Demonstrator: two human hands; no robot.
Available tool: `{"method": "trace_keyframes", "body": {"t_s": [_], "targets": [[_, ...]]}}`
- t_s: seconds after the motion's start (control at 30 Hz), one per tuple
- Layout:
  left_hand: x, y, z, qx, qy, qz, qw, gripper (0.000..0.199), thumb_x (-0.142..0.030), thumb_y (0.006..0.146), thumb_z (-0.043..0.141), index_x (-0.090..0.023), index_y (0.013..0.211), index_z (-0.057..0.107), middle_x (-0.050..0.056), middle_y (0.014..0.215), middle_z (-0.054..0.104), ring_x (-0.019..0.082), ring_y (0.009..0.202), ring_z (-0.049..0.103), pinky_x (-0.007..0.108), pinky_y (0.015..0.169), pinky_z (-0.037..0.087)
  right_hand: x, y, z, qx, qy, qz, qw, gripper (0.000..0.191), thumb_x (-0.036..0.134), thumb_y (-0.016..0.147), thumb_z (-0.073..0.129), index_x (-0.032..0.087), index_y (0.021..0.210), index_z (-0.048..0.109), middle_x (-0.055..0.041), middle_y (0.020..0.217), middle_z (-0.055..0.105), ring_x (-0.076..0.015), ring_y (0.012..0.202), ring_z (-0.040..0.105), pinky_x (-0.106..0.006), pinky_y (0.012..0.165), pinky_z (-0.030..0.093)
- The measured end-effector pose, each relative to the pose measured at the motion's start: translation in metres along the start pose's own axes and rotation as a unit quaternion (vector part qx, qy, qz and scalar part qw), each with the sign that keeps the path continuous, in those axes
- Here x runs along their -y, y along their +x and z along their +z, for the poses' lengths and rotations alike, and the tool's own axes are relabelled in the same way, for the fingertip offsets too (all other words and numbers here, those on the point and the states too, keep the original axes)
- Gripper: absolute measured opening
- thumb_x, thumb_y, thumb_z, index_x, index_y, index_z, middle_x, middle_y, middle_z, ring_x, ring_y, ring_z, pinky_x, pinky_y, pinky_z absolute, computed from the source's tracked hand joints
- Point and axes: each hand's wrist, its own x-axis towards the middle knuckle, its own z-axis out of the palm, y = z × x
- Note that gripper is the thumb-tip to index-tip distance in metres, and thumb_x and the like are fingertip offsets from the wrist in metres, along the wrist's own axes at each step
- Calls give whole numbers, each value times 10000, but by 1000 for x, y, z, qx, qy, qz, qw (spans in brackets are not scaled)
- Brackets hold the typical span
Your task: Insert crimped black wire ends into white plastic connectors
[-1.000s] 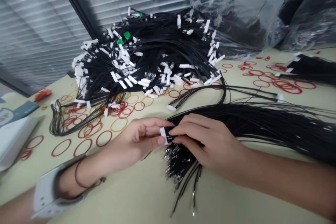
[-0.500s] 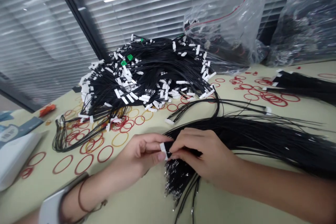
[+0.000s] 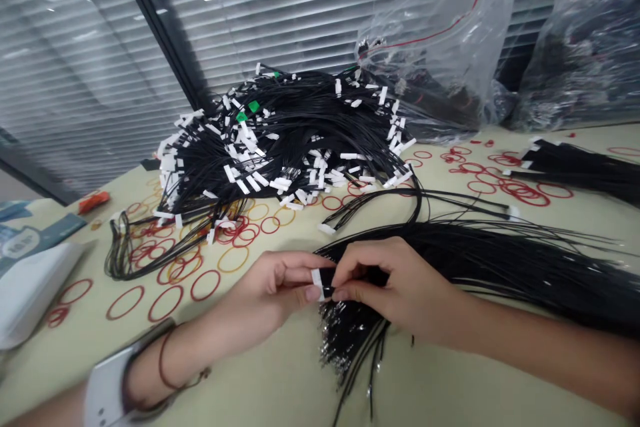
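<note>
Between thumb and fingers, my left hand (image 3: 285, 283) pinches a small white connector (image 3: 317, 283). My right hand (image 3: 383, 280) is closed close beside it, its thumb and forefinger gripping a thin black wire at the connector's right side. Other black wires run into the connector there. Below and behind both hands lies a thick bundle of loose black wires (image 3: 500, 260), stretching off to the right. Its near ends carry shiny metal tips (image 3: 337, 340). How far the gripped wire sits in the connector is hidden by the fingers.
A large heap of black wire harnesses (image 3: 300, 127) with white connectors stands at the back. Red and yellow rubber bands (image 3: 205, 285) lie scattered about. Clear plastic bags (image 3: 440, 67) stand at the back right, a white box (image 3: 37, 293) at left, more harnesses (image 3: 580, 170) at far right.
The view has shifted slightly, so everything sits a little further right. Both hands keep their hold at the connector, with the right fingertips drawn a little closer in.
</note>
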Motion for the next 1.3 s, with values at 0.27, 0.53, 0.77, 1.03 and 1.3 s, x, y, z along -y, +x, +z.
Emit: {"method": "trace_keyframes", "body": {"t_s": [0.27, 0.53, 0.77, 1.03, 1.3], "targets": [[2, 0, -1, -9, 7, -6, 1000, 249, -101, 750, 594, -162, 989, 627, 42, 846, 707, 131, 788, 629, 217, 709, 466, 0, 0, 3, -20, -5, 6, 1000, 96, 82, 703, 584, 174, 683, 601, 53, 617, 593, -52, 569, 518, -170, 541, 403], [1, -2, 3, -5, 84, 17, 996, 277, -120, 773, 563, -157, 1045, 596, 39, 889, 692, 127, 841, 602, 197, 720, 458, -6, -10, 15, -95, -140, -125, 978, 156, 47, 771, 486, 152, 744, 598, 4, 708, 558, -79, 681, 499, -194, 609, 396], [-5, -5, 7, 15, 179, 60, 982, 261, -153, 802, 524, -160, 1051, 602, 44, 909, 683, 148, 812, 591, 219, 683, 452, -4, -9, 14, -89, -122, -130, 980, 148, 39, 755, 507, 153, 719, 594, 20, 677, 559, -62, 656, 500, -169, 586, 385], [-1, 3, 1, 19, 11, 0, 1000, 232, -86, 783, 542, -138, 1002, 597, 38, 834, 693, 122, 775, 601, 212, 718, 432, -3, -5, 12, -76, -75, -54, 993, 159, 54, 764, 484, 172, 831, 569, 31, 762, 580, -46, 698, 514, -152, 622, 393], [-1, 6, -2, -20, -31, -24, 999, 185, -87, 755, 585, -154, 924, 624, 6, 779, 684, 91, 743, 597, 167, 698, 431, -7, -9, 14, -112, -139, -85, 980, 138, 83, 776, 469, 146, 859, 559, -1, 781, 566, -78, 742, 508, -187, 658, 398]]}}
